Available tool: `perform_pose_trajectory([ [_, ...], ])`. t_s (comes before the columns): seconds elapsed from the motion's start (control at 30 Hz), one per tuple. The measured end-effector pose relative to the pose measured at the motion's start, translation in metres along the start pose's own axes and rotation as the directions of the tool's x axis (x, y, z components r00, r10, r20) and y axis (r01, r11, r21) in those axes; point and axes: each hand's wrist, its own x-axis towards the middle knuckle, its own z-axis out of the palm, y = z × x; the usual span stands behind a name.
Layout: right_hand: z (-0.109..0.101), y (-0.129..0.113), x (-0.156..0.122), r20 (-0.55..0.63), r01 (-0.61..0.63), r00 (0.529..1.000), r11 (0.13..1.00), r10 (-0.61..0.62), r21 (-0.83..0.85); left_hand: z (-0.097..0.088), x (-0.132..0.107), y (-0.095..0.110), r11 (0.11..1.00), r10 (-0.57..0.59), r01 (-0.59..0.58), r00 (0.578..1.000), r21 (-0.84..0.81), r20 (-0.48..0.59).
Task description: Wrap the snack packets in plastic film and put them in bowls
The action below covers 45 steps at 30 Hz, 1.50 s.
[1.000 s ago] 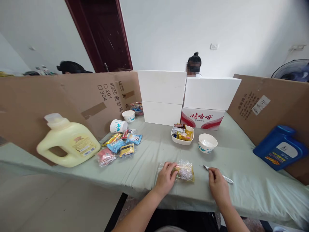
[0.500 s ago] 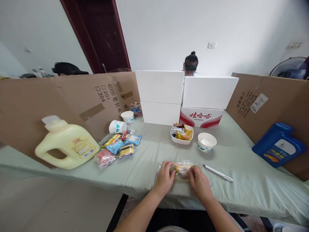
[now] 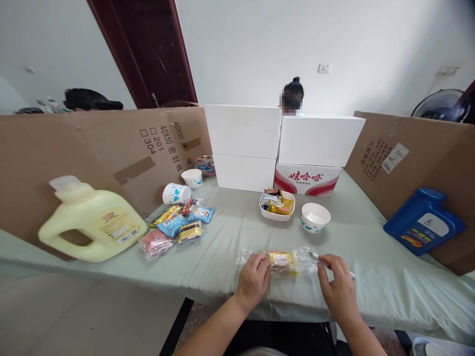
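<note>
Wrap [image 3: 306,262] now spreads farther right, toward the right hand [image 3: 338,287].

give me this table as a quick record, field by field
left grip: touching clear wrap beside the yellow packet
right grip: over a pen-like white tool, near the wrap's right end; exact hold unclear
middle: tray holding packets, left of an upright bowl
left side: loose packets, bowl on its side, yellow jug
right side: blue bottle

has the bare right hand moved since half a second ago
Yes, the right hand has moved right, judged against the round white bowl with blue leaf prints.
</note>
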Motion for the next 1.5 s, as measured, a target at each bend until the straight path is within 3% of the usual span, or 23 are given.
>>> perform_pose_trajectory([
  [0.07, 0.001, -0.021, 0.006, 0.099, 0.183, 0.978, 0.983, -0.182, -0.004, -0.003, -0.009, 0.012, 0.989, 0.121, -0.125, 0.991, 0.076, 0.059],
  [0.1, 0.002, -0.031, 0.007, 0.191, 0.281, 0.942, 0.960, -0.276, 0.000, -0.004, -0.015, 0.018, 0.980, 0.168, -0.178, 0.980, 0.094, 0.104],
  [0.17, 0.006, -0.045, 0.006, 0.398, 0.450, 0.813, 0.892, -0.426, 0.036, -0.006, -0.029, 0.029, 0.964, 0.225, -0.247, 0.955, 0.100, 0.191],
  [0.23, 0.009, -0.052, -0.001, 0.560, 0.518, 0.688, 0.853, -0.461, 0.065, -0.008, -0.042, 0.035, 0.960, 0.235, -0.264, 0.939, 0.089, 0.251],
  [0.3, 0.012, -0.049, -0.011, 0.657, 0.489, 0.651, 0.872, -0.381, 0.022, -0.015, -0.052, 0.037, 0.974, 0.174, -0.207, 0.941, 0.089, 0.289],
  [0.43, 0.015, -0.030, -0.027, 0.711, 0.369, 0.694, 0.904, -0.115, -0.214, -0.033, -0.053, 0.039, 0.990, 0.047, -0.087, 0.946, 0.112, 0.322],
  [0.53, 0.019, -0.022, -0.027, 0.693, 0.302, 0.719, 0.876, 0.049, -0.375, -0.035, -0.038, 0.047, 0.980, 0.167, -0.193, 0.926, 0.042, 0.339],
  [0.63, 0.022, -0.022, -0.017, 0.618, 0.235, 0.776, 0.851, 0.127, -0.470, -0.021, -0.019, 0.051, 0.971, 0.224, -0.238, 0.896, -0.011, 0.383],
  [0.77, 0.021, -0.019, -0.005, 0.537, 0.212, 0.840, 0.868, 0.073, -0.449, -0.001, 0.001, 0.037, 0.990, 0.058, -0.096, 0.943, 0.102, 0.327],
  [0.9, 0.024, -0.005, -0.004, 0.550, 0.258, 0.834, 0.917, -0.052, -0.304, 0.000, 0.009, 0.018, 0.981, -0.102, 0.050, 0.955, 0.187, 0.277],
  [0.97, 0.030, 0.002, -0.005, 0.570, 0.261, 0.817, 0.939, -0.091, -0.224, -0.003, 0.011, 0.012, 0.983, -0.088, 0.036, 0.953, 0.180, 0.291],
  [1.07, 0.040, 0.008, -0.003, 0.558, 0.247, 0.820, 0.958, -0.127, -0.145, -0.004, 0.018, 0.004, 0.993, 0.024, -0.064, 0.936, 0.103, 0.352],
  [1.27, 0.057, 0.021, 0.000, 0.337, 0.233, 0.927, 0.956, -0.164, -0.177, -0.001, 0.037, -0.015, 0.994, 0.030, -0.071, 0.908, 0.082, 0.419],
  [1.37, 0.063, 0.028, -0.004, 0.266, 0.229, 0.949, 0.948, -0.168, -0.219, -0.002, 0.039, -0.022, 0.996, 0.071, -0.086, 0.914, 0.020, 0.399],
  [1.43, 0.065, 0.031, -0.007, 0.260, 0.230, 0.950, 0.948, -0.170, -0.221, -0.005, 0.040, -0.028, 0.993, 0.089, -0.056, 0.929, -0.100, 0.360],
  [1.5, 0.067, 0.032, -0.009, 0.258, 0.238, 0.949, 0.947, -0.180, -0.215, -0.008, 0.045, -0.036, 0.968, 0.013, 0.069, 0.946, -0.242, 0.323],
])
